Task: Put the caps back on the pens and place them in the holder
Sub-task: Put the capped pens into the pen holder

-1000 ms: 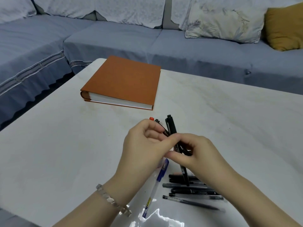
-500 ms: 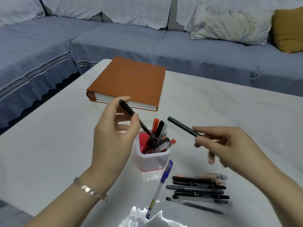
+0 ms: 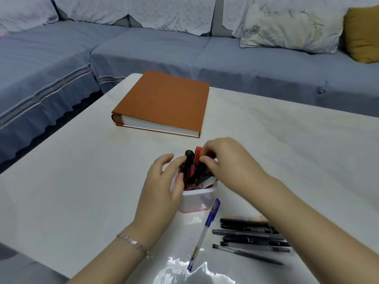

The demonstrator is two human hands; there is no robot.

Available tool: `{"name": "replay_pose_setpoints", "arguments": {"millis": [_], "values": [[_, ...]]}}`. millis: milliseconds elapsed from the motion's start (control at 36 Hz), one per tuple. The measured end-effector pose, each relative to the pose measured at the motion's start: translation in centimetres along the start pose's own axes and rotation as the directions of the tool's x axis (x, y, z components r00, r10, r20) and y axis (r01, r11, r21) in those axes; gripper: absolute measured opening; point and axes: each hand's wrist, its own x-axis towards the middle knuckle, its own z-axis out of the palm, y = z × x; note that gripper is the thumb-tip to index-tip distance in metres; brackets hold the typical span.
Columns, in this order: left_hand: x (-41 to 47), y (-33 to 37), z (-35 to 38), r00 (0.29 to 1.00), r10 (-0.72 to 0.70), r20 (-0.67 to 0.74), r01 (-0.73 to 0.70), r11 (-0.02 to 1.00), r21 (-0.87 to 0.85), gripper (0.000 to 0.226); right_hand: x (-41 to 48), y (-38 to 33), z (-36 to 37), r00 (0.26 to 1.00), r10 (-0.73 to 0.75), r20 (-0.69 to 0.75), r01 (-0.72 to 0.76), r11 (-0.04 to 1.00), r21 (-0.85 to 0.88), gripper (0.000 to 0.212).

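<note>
Pens (image 3: 249,236) right of holder (image 3: 195,201), book (image 3: 164,103) behind

My right hand (image 3: 227,162) covers the holder's (image 3: 196,199) far right rim; my forearm hides the loose black pens' (image 3: 246,234) right ends.

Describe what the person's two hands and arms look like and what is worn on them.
Both arms are bare, with no sleeves in view. The left hand has a thin silver-coloured link bracelet at the wrist, with a small charm hanging from it. The right hand shows no jewellery, watch or glove.
</note>
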Motion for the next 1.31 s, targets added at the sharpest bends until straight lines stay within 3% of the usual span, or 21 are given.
{"name": "replay_pose_setpoints", "arguments": {"millis": [56, 167, 222, 278, 361, 417, 500, 639, 750, 917, 1056, 1194, 1250, 1306], "values": [[-0.3, 0.0, -0.1, 0.997, -0.047, 0.053, 0.048, 0.998, -0.027, 0.038, -0.6, 0.6, 1.9, 0.994, -0.105, 0.007, 0.105, 0.993, -0.061, 0.027], [-0.5, -0.3, -0.3, 0.964, -0.089, 0.250, 0.127, 0.982, -0.141, 0.063, -2.6, 2.0, 1.7, 0.975, -0.140, -0.171, 0.167, 0.974, 0.151, 0.043], [-0.6, -0.5, -0.3, 0.935, -0.078, 0.345, 0.143, 0.975, -0.167, 0.076, -3.7, 3.5, 1.4, 0.949, -0.063, -0.309, 0.139, 0.963, 0.232, 0.039], [-0.6, -0.9, -0.3, 0.924, -0.080, 0.374, 0.153, 0.973, -0.171, 0.085, -4.6, 5.0, 1.6, 0.936, 0.089, -0.340, 0.010, 0.960, 0.278, 0.025], [-0.6, -1.0, -0.2, 0.921, -0.118, 0.371, 0.208, 0.955, -0.213, 0.089, -5.4, 6.9, 2.9, 0.959, 0.271, -0.086, -0.253, 0.951, 0.177, 0.017], [-0.6, -1.0, -0.2, 0.920, -0.136, 0.367, 0.236, 0.941, -0.242, 0.087, -5.7, 7.1, 4.2, 0.915, 0.384, 0.128, -0.398, 0.909, 0.120, 0.026], [-0.5, -1.0, -0.2, 0.922, -0.159, 0.352, 0.262, 0.926, -0.270, 0.086, -5.4, 6.1, 6.1, 0.847, 0.472, 0.245, -0.496, 0.867, 0.042, 0.038], [-0.2, -1.2, 0.0, 0.929, -0.181, 0.323, 0.277, 0.919, -0.281, 0.084, -3.9, 4.5, 7.9, 0.823, 0.485, 0.294, -0.494, 0.868, -0.049, 0.029], [-0.3, -1.3, 0.1, 0.931, -0.192, 0.310, 0.287, 0.910, -0.298, 0.084, -3.5, 4.2, 8.6, 0.804, 0.520, 0.289, -0.548, 0.836, 0.018, 0.020], [-0.2, -1.2, 0.2, 0.925, -0.210, 0.316, 0.314, 0.891, -0.328, 0.085, -3.5, 4.7, 9.0, 0.785, 0.563, 0.257, -0.608, 0.781, 0.145, 0.033], [-0.2, -1.0, 0.1, 0.921, -0.214, 0.325, 0.321, 0.889, -0.326, 0.084, -4.0, 4.6, 8.6, 0.809, 0.534, 0.246, -0.579, 0.798, 0.168, 0.021], [-0.2, -0.8, 0.0, 0.918, -0.218, 0.331, 0.328, 0.887, -0.324, 0.084, -3.7, 4.5, 8.3, 0.797, 0.554, 0.240, -0.594, 0.791, 0.146, 0.028], [-0.1, -0.7, 0.0, 0.915, -0.221, 0.338, 0.335, 0.882, -0.332, 0.084, -3.5, 4.7, 8.4, 0.780, 0.576, 0.244, -0.619, 0.768, 0.164, 0.036], [-0.1, -0.7, -0.1, 0.909, -0.225, 0.350, 0.348, 0.873, -0.343, 0.084, -3.3, 5.2, 8.2, 0.753, 0.606, 0.256, -0.657, 0.716, 0.236, 0.029]]}}
